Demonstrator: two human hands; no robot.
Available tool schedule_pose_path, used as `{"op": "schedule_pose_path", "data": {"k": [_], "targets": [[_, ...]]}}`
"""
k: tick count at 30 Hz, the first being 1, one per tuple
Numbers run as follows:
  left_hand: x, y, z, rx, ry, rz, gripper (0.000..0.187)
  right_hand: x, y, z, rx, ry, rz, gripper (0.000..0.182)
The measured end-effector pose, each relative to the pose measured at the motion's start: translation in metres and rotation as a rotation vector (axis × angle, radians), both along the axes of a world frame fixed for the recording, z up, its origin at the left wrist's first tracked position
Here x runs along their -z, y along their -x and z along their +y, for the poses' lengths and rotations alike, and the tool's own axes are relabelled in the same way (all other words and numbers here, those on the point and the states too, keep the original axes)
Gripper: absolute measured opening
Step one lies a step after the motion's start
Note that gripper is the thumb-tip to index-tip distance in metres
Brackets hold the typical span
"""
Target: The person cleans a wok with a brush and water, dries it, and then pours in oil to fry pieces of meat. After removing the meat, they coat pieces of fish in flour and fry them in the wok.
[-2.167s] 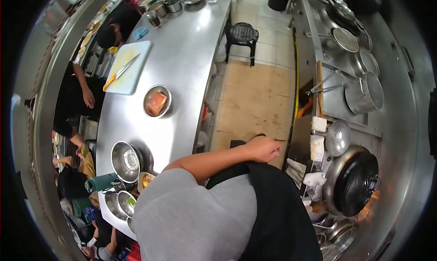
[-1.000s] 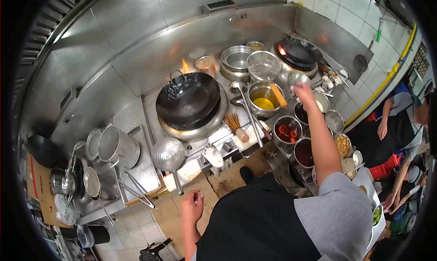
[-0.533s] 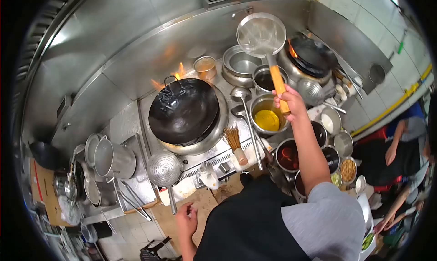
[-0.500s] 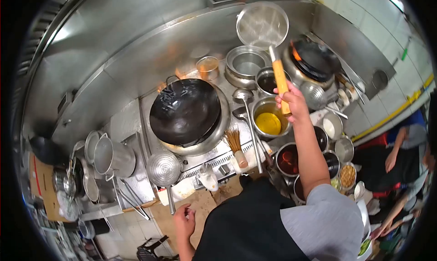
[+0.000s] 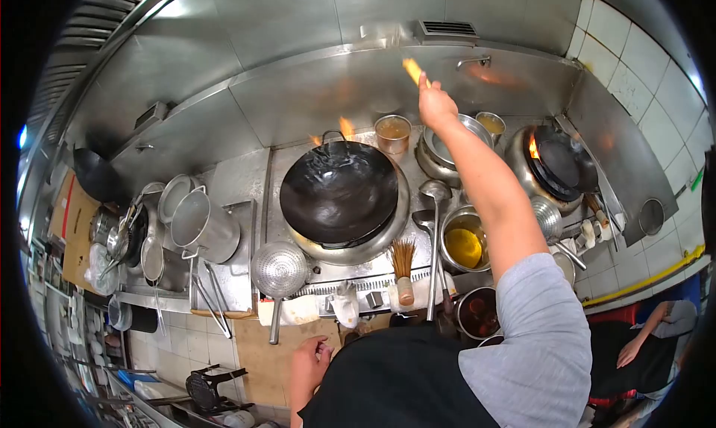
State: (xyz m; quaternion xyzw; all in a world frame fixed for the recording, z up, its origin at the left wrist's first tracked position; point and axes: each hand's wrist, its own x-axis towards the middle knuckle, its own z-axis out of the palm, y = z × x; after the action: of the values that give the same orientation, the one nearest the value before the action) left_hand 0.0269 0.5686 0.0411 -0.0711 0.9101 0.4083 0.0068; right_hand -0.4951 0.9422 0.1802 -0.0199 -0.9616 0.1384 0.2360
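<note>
My right hand (image 5: 436,104) reaches up and forward over the back of the stove, wrapped around the wooden handle (image 5: 412,71) of a strainer. Its round mesh head is smeared by motion and hard to make out. Low by my apron, my left hand (image 5: 310,359) has loosely curled fingers and nothing visible in it. Closest to that hand is a perforated ladle (image 5: 280,270), its handle pointing toward me. A black wok (image 5: 339,197) with a shiny inside sits on the burner ahead, flames showing behind its rim.
A second black wok (image 5: 567,163) stands on the right burner beside a flame. A pot of yellow oil (image 5: 464,247), a steel ladle (image 5: 435,192) and a bamboo brush (image 5: 403,268) lie between. At left is a tall metal pot (image 5: 205,227). Another person's hand (image 5: 629,352) shows at right.
My right hand has swung left and forward with the strainer, whose mesh head was plainly visible before. The view has turned right. My left hand stays low by my apron.
</note>
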Motion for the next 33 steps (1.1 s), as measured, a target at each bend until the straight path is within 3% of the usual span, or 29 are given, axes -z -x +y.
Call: {"op": "schedule_pose_path", "data": {"k": [1,3,5,7,11,13,15,16,17,20,22,24,25,26,29,31,33], "targets": [[0.001,0.001,-0.004,0.003,0.009,0.010,0.028,0.003,0.003,-0.003,-0.031,-0.078,-0.150,0.081],[0.004,0.002,-0.017,-0.006,0.008,0.020,0.028,0.012,-0.014,-0.023,-0.059,-0.014,-0.075,0.080],[0.019,0.004,-0.028,-0.031,0.037,0.079,0.026,0.031,-0.052,-0.052,-0.099,0.196,0.020,0.079],[0.029,0.006,-0.037,-0.048,0.035,0.096,0.026,0.096,-0.084,-0.091,-0.207,0.313,0.317,0.084],[0.010,0.019,-0.045,0.002,-0.057,0.049,0.025,0.196,-0.205,-0.208,-0.370,1.164,-0.051,0.079],[0.007,0.030,-0.053,0.053,-0.064,0.044,0.025,0.152,-0.272,-0.237,-0.374,1.688,-0.490,0.037],[0.005,0.045,-0.063,0.116,-0.076,0.038,0.025,0.173,-0.277,-0.248,-0.381,2.020,-0.633,0.022],[0.005,0.053,-0.070,0.201,-0.013,0.084,0.024,0.183,-0.275,-0.251,-0.353,2.084,-0.706,0.024],[0.003,0.060,-0.075,0.285,0.047,0.132,0.024,0.206,-0.270,-0.251,-0.400,2.069,-0.817,0.018],[-0.009,0.077,-0.085,0.365,0.056,0.165,0.023,0.219,-0.289,-0.242,-0.587,1.932,-0.887,0.027],[-0.011,0.077,-0.090,0.401,0.065,0.185,0.024,0.206,-0.316,-0.219,-0.816,1.230,-0.892,0.046],[-0.009,0.080,-0.090,0.339,-0.142,0.116,0.025,0.135,-0.359,-0.181,-1.108,0.851,-0.977,0.062],[-0.005,0.080,-0.091,0.355,-0.148,0.113,0.025,0.131,-0.374,-0.163,-1.309,0.758,-1.082,0.067],[0.000,0.079,-0.091,0.303,-0.213,0.061,0.025,0.125,-0.390,-0.153,-1.483,0.827,-1.099,0.068],[0.013,0.075,-0.098,0.276,-0.325,0.003,0.025,0.149,-0.427,-0.111,-1.096,1.206,-1.046,0.047],[0.015,0.083,-0.101,0.293,-0.380,0.014,0.025,0.207,-0.424,-0.088,-0.197,1.376,-1.063,0.032],[0.012,0.086,-0.104,0.334,-0.312,0.019,0.025,0.277,-0.418,-0.076,0.134,0.808,-0.623,0.027]]}}
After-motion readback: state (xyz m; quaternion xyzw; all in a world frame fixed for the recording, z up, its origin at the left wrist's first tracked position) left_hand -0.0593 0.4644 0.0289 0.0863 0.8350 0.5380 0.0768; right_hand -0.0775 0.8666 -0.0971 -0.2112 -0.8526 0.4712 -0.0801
